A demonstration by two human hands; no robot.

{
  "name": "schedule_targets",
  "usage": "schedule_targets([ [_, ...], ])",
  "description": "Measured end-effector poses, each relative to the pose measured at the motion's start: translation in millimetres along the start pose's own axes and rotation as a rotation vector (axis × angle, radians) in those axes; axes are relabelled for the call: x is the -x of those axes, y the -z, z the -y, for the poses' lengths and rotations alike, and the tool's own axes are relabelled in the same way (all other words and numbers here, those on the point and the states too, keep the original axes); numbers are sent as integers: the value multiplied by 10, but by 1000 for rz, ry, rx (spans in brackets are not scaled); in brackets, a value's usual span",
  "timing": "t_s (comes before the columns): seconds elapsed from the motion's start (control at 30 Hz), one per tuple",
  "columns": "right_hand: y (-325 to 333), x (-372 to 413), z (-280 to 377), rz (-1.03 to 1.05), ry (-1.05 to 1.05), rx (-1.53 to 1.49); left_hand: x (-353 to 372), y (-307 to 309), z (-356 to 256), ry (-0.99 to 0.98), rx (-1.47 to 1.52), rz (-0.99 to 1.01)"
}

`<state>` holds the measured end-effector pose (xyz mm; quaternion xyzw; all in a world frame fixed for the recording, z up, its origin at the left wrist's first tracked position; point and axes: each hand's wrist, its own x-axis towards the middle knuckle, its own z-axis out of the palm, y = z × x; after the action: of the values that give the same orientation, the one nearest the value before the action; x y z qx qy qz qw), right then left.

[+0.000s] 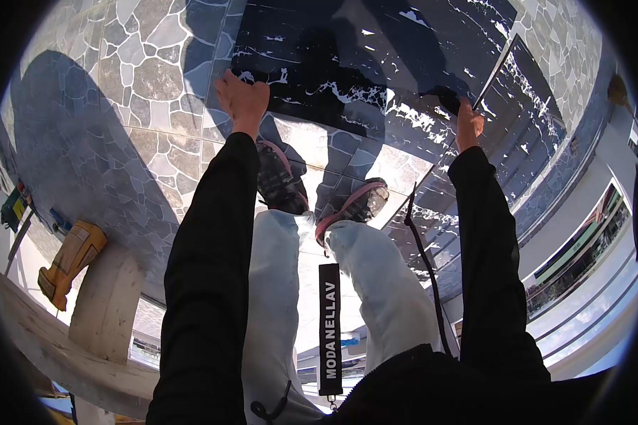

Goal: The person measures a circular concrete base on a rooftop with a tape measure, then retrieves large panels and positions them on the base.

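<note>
A glossy black sheet with white marble-like veins [333, 42] lies over the stone-patterned floor ahead of my feet. My left hand [244, 99] is closed at its near left corner, knuckles up. Fingers curled, my right hand [469, 124] grips the sheet's right side, where a straight edge runs diagonally. Beyond that edge, a second black veined piece [524, 92] extends to the right and down. The undersides of both hands are hidden, and a dark shadow falls beside the right one.
Stone-patterned floor tiles [156, 78] surround the sheet. My shoes [283, 177] stand close to its near edge. A yellow-brown bag [71, 258] rests by a pale concrete bench [106, 304] at left. A black strap [329, 329] hangs between my legs, and a dark cord [425, 262] dangles at right.
</note>
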<state>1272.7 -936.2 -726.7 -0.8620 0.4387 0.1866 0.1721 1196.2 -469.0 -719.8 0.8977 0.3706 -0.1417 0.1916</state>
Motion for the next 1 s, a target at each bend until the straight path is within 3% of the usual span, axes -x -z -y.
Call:
schedule_targets([
  [0.07, 37, -8, 27, -89, -73, -192, -37, -45, -92, 58, 18, -119],
  [0.17, 42, 187, 15, -183, 18, -212, -107, 65, 63, 33, 138, -38],
  [0.23, -30, 113, -73, -166, -57, -214, -202, 13, 321, -20, 143, -50],
  [0.37, 19, 66, -318, -87, -43, -182, -169, 221, 563, 170, 266, 167],
  [0.43, -33, -20, -590, -39, -104, -336, -16, 325, 731, 185, 376, 144],
  [0.47, 245, 293, -407, 110, 11, -331, 60, 431, 773, 169, 345, 179],
  [0.53, 257, 173, -704, 175, 107, -354, 200, 598, 875, 2, 491, 216],
  [0.57, 445, 420, -603, 205, 127, -377, 354, 933, 639, -50, 495, 383],
  [0.6, 444, 376, -730, 146, 136, -280, 364, 1158, 654, 66, 570, 604],
  [0.63, 675, 544, -615, 243, 156, -300, 404, 1334, 635, 131, 652, 711],
  [0.67, 721, 606, -603, 126, 155, -196, 450, 1486, 596, 138, 677, 714],
  [0.7, 752, 729, -578, 44, 186, -293, 540, 1656, 500, 114, 673, 650],
  [0.8, 1582, 1258, -291, 79, 116, -220, 770, 2471, 247, 41, 476, 634],
  [0.83, 1771, 1385, -332, 6, 123, -222, 865, 2816, 106, 129, 422, 663],
  [0.87, 2073, 1466, -470, 147, 83, -177, 1172, 3235, -145, 34, 489, 798],
  [0.93, 3007, 2115, -537, 249, -71, -153, 1471, 3926, -134, 120, 690, 947],
  [1.0, 3750, 2785, -1021, 300, -128, -170, 1631, 4583, 307, 82, 634, 947],
])
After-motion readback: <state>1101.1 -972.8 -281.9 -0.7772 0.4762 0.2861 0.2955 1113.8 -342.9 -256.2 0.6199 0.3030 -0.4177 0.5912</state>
